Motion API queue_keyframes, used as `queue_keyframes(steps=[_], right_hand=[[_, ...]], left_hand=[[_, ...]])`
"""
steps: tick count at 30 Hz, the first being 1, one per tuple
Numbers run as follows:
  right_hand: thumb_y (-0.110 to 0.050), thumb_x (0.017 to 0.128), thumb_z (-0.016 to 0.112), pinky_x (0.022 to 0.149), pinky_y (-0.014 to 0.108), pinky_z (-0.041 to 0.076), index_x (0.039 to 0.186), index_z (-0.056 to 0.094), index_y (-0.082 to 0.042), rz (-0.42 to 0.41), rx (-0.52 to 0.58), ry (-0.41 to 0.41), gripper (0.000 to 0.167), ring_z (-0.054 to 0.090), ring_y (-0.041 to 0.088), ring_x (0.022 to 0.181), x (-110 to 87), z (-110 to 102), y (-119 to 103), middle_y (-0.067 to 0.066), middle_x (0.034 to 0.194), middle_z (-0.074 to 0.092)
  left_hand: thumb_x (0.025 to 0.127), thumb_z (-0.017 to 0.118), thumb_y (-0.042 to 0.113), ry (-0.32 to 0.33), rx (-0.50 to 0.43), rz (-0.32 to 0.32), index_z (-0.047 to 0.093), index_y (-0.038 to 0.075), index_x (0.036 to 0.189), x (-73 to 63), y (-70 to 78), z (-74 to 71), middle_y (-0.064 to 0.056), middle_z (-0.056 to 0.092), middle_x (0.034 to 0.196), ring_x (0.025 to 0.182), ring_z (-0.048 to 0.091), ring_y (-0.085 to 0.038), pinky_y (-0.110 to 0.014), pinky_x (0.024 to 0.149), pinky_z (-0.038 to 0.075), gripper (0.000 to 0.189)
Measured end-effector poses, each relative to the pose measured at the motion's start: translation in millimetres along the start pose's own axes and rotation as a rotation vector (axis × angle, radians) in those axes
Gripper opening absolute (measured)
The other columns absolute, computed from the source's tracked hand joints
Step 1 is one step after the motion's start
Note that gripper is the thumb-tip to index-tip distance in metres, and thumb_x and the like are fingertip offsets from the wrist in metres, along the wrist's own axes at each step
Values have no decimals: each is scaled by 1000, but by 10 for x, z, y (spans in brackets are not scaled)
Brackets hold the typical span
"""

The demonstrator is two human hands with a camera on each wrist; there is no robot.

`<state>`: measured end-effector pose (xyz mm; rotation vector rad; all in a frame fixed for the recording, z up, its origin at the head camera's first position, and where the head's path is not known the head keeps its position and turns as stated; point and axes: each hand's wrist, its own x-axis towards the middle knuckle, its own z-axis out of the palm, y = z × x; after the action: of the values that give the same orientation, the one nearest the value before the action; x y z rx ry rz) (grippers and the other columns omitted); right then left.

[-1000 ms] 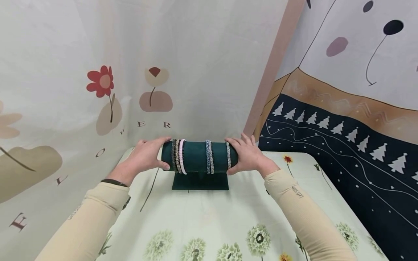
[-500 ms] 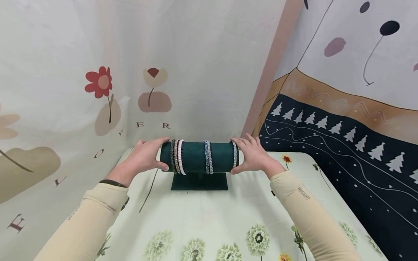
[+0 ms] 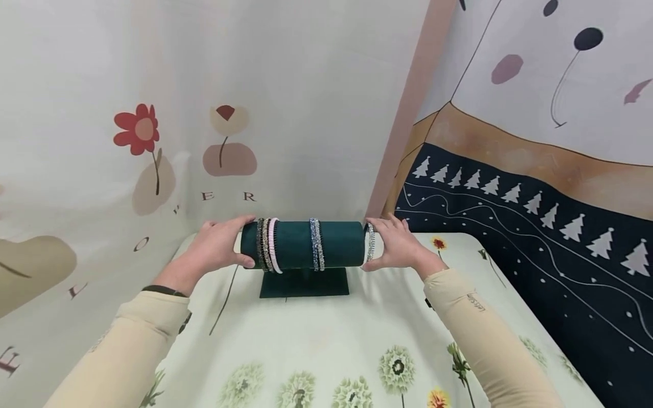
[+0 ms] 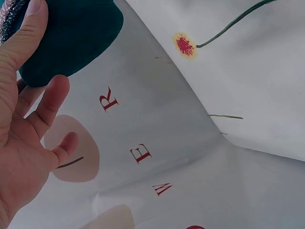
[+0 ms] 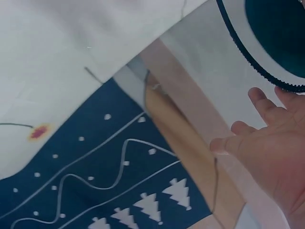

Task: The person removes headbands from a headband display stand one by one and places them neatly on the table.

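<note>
A dark green velvet headband display roll [image 3: 339, 243] lies sideways on its flat base [image 3: 304, 284]. My left hand [image 3: 216, 246] grips its left end, thumb in front and fingers on top and behind. Close to that thumb sit a pink headband [image 3: 272, 245] and darker beaded ones [image 3: 262, 245]. Blue and silver sparkly headbands [image 3: 316, 243] circle the middle. My right hand [image 3: 400, 242] pinches a silver sparkly headband [image 3: 371, 242] just off the roll's right end. In the right wrist view its toothed dark inner band [image 5: 252, 64] stands apart from the roll's end.
The base stands on a table with a pale flowered cloth [image 3: 316, 334]. Behind it hangs a light curtain [image 3: 306, 141] with printed flowers and letters. A dark cloth with white trees [image 3: 510, 243] runs along the right side.
My right hand has moved right, drawing the silver headband along the roll and off its end. My left hand keeps its grip on the left end. The head view has shifted slightly.
</note>
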<state>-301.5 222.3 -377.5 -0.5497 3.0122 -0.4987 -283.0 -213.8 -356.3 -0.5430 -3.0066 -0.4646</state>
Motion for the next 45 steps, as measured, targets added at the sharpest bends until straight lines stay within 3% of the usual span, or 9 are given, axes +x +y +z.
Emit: queue_keyframes(steps=[4,10,14,16,21,26,32,38,45], right_hand=[[-55,72,96,129,77,10,170,27,-15,75,73,-11,126,8,48,166,-51,57,133,17,177,27],[-46,77,95,123,79,28,170,17,-12,165,221,-8,126,15,49,162,-330,80,527,24,176,19],[-45,78,94,123,79,27,169,15,-5,180,196,6,127,15,54,160,-569,58,813,29,173,20],[-43,77,94,124,80,21,168,16,-3,191,157,9,126,8,57,160,-674,43,927,31,173,19],[-40,71,98,121,86,11,165,25,-2,199,26,3,125,7,61,159,-820,15,1020,34,169,29],[-40,66,100,121,86,12,164,33,-6,160,-93,-31,123,12,60,160,-779,114,935,31,166,38],[-38,63,101,124,85,6,162,38,-7,70,-161,-98,122,16,57,161,-558,359,793,21,163,49],[-45,62,103,125,83,1,165,36,-14,74,-211,-232,127,10,52,164,-314,600,599,12,168,46],[-45,62,104,126,82,1,168,31,-11,92,-239,-280,133,10,51,165,-185,708,491,13,169,44]], left_hand=[[76,98,38,0,-6,-1,38,5,164,-51,-20,-28,-24,52,161,139,56,-43,-71,119,29,111],[77,98,38,-3,-7,-3,38,6,164,-42,1,-26,-23,54,160,137,58,-43,-71,119,29,110],[77,98,37,-6,-5,-6,38,7,164,-28,-10,-25,-23,53,161,138,58,-42,-71,120,28,110],[77,98,37,-4,-6,-5,38,7,164,-30,-17,-30,-23,53,161,139,57,-43,-71,120,28,110],[77,98,37,5,-2,-4,39,5,164,-46,-35,-46,-24,53,160,138,57,-44,-71,119,30,110],[77,98,37,4,7,-1,39,5,163,-47,-15,-49,-24,55,158,134,60,-43,-69,117,31,110],[78,97,36,-13,1,-12,38,6,164,-35,22,-39,-24,53,161,138,58,-43,-70,120,29,109],[79,97,37,-1,11,2,39,7,164,-46,41,-28,-22,53,161,139,57,-43,-71,119,31,107],[80,96,37,1,19,11,40,9,164,-76,29,-13,-20,49,165,146,52,-42,-73,120,28,105]])
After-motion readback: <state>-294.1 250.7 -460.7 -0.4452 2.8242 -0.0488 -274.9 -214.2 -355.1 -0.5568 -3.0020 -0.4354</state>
